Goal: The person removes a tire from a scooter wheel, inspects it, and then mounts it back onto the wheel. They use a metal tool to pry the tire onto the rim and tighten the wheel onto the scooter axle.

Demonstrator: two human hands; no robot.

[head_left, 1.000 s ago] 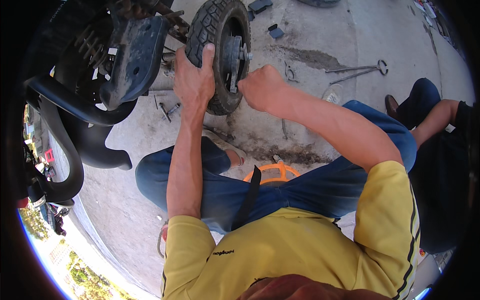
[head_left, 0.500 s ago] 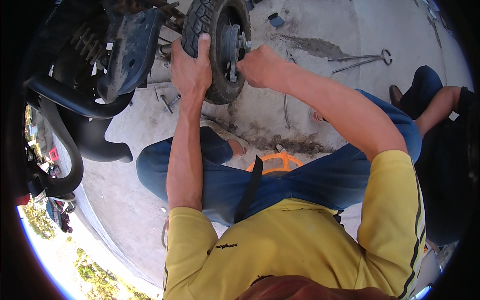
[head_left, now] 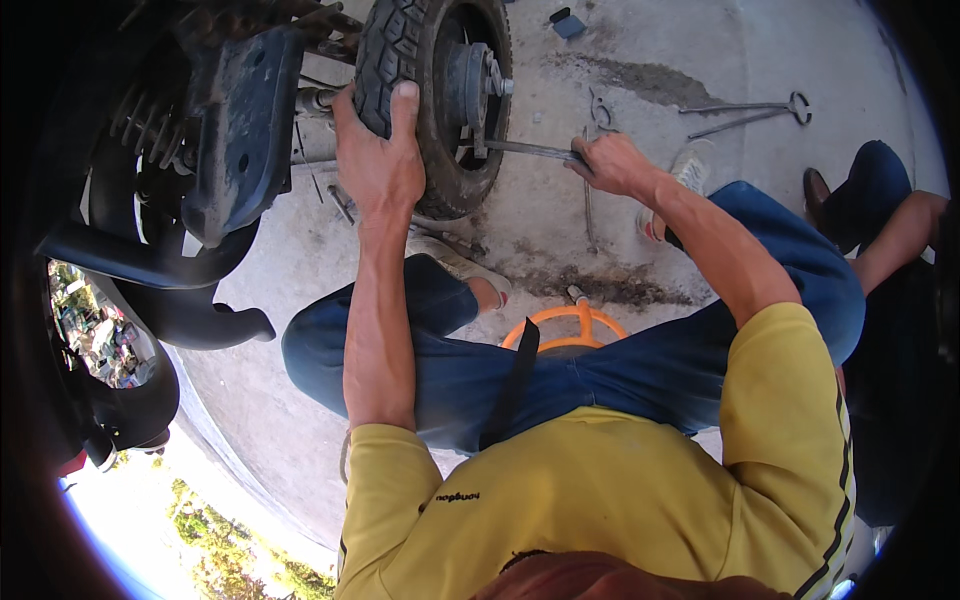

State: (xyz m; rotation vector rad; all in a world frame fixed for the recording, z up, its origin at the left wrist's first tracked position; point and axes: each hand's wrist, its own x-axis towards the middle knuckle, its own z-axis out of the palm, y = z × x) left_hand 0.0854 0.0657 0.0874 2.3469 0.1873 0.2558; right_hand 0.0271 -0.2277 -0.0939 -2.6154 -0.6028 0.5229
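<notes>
A wheel with a knobbly black tyre point(head_left: 385, 65) stands upright beside the vehicle's dark body, at the top of the view. My left hand point(head_left: 382, 165) grips the tyre's tread from the near left, its thumb lying up along the rubber. A grey metal brake drum point(head_left: 468, 85) with a short lever sits in the wheel's hub. My right hand point(head_left: 612, 165) is closed round the outer end of a long metal rod point(head_left: 530, 149). The rod runs level to the lower end of that lever; whether it is joined there I cannot tell.
Dark bodywork point(head_left: 245, 140) and a curved black tube point(head_left: 150, 250) fill the left. A long-legged, ring-ended tool point(head_left: 745, 108) and a small blue box point(head_left: 568, 24) lie on the concrete. Between my legs is an orange stool point(head_left: 586, 318). Another person's knee point(head_left: 875, 185) is at right.
My right hand has moved right and slightly down from the wheel's hub, and the long metal rod now shows between them. My left hand stays on the tyre.
</notes>
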